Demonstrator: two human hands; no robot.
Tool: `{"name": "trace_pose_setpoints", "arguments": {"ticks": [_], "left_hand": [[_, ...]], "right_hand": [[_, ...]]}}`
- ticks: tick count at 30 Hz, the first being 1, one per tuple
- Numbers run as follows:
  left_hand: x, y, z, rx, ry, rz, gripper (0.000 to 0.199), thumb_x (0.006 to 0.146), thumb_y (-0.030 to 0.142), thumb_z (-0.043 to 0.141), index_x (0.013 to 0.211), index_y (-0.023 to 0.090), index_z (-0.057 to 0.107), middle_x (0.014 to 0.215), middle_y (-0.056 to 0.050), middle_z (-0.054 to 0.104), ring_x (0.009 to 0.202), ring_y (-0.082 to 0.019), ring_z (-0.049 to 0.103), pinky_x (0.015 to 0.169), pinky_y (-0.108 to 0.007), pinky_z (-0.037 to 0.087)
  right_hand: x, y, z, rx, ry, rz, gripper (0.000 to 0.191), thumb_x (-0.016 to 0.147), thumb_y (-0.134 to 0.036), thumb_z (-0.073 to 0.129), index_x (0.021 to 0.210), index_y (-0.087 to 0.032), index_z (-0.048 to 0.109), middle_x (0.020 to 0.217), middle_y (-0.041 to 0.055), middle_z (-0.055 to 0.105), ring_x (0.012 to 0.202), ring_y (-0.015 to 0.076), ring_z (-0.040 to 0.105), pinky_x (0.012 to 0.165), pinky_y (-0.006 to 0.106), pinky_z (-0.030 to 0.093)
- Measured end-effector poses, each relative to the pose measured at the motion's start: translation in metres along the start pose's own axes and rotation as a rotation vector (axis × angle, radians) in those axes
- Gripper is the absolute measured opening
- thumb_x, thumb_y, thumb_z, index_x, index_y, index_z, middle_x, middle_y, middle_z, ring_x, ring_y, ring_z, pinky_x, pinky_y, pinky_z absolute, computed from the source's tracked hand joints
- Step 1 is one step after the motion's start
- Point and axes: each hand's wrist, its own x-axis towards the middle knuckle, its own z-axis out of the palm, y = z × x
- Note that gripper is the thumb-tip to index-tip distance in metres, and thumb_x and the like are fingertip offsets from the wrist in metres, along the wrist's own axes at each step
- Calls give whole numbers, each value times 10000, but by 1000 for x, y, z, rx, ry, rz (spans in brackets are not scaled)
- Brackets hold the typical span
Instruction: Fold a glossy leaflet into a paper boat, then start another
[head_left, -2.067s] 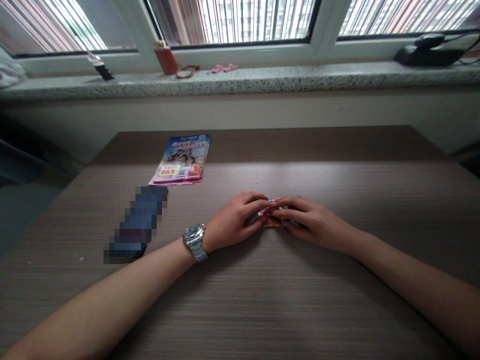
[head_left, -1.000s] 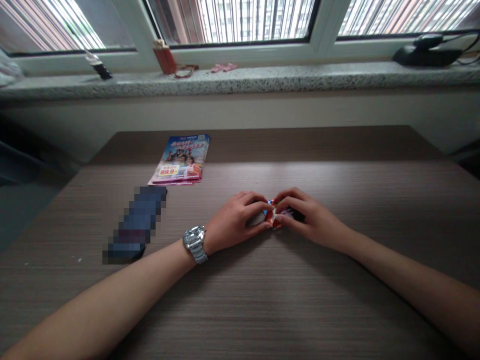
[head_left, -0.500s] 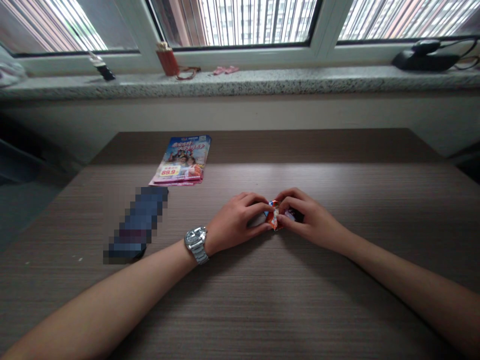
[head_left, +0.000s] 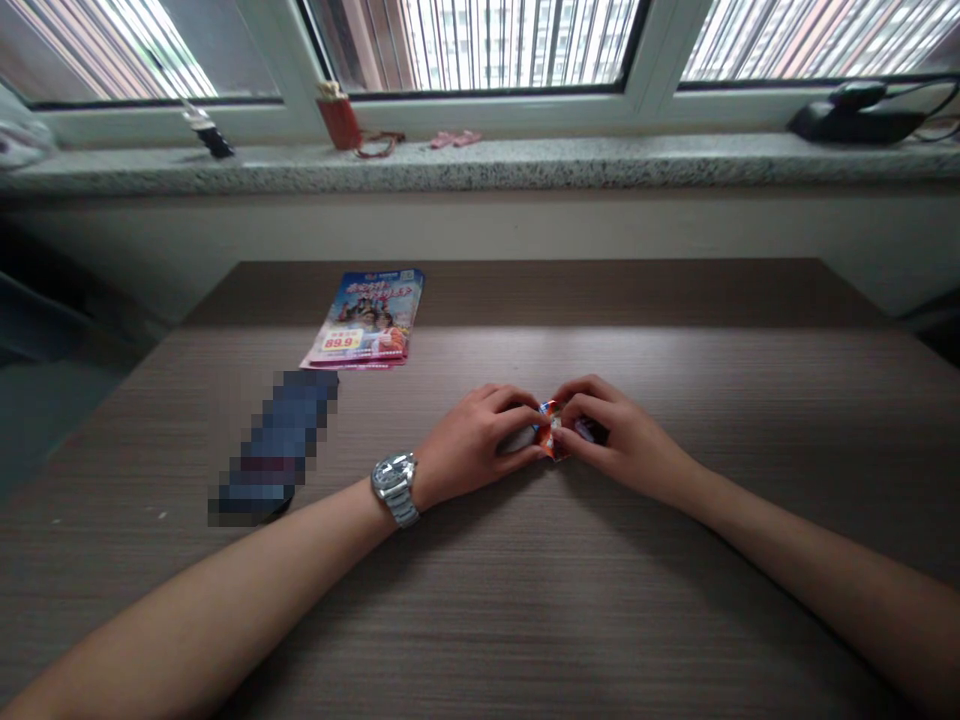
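A small, shiny orange, white and blue wrapper point(head_left: 551, 432) lies on the table between my two hands, partly covered by fingers. From the left, my left hand point(head_left: 484, 440) pinches its edge with thumb and fingertips. My right hand point(head_left: 606, 430) pinches the opposite side, thumb and index finger close together. Something dark and patterned shows under the right palm, mostly hidden. Whether the wrapper holds anything cannot be seen. A silver metal watch point(head_left: 395, 488) is on my left wrist.
A stack of colourful leaflets point(head_left: 367, 318) lies at the back left of the wooden table point(head_left: 480, 610). Nearer is a blurred-out dark flat object point(head_left: 277, 445). On the stone windowsill point(head_left: 600, 165) are a red holder point(head_left: 339, 122), pink pieces point(head_left: 455, 139) and a black device with cable point(head_left: 857, 120).
Both hands keep their grip on the wrapper, with only a slight shift of the fingers. The whole view has moved very slightly.
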Motion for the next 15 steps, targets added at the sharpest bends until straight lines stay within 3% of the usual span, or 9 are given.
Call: {"name": "trace_pose_setpoints", "arguments": {"ticks": [4, 9, 15], "left_hand": [[0, 0, 1, 26, -8, 1, 276, 969, 382, 660, 1198, 230, 684, 1259, -86, 654, 1139, -241, 613, 1021, -422, 492], [0, 0, 1, 36, -16, 9, 271, 969, 373, 662, 1201, 234, 686, 1275, -87, 649, 1146, -239, 615, 1026, -420, 488], [-1, -1, 1, 33, -15, 8, 274, 974, 382, 656, 1205, 238, 682, 1270, -84, 648, 1154, -237, 608, 1034, -421, 486]], "right_hand": [[0, 0, 1, 0, 16, 15, 139, 909, -207, 678, 792, -206, 603, 1102, 76, 614, 984, 203, 633, 879, 364, 524], [1, 0, 1, -18, 23, -2, 56, 897, -183, 691, 911, -215, 647, 1099, 73, 623, 989, 205, 635, 871, 361, 532], [-1, 5, 1, -49, 37, -73, 35, 926, -245, 698, 908, -219, 682, 1114, 83, 641, 1001, 212, 656, 846, 359, 562]]}}
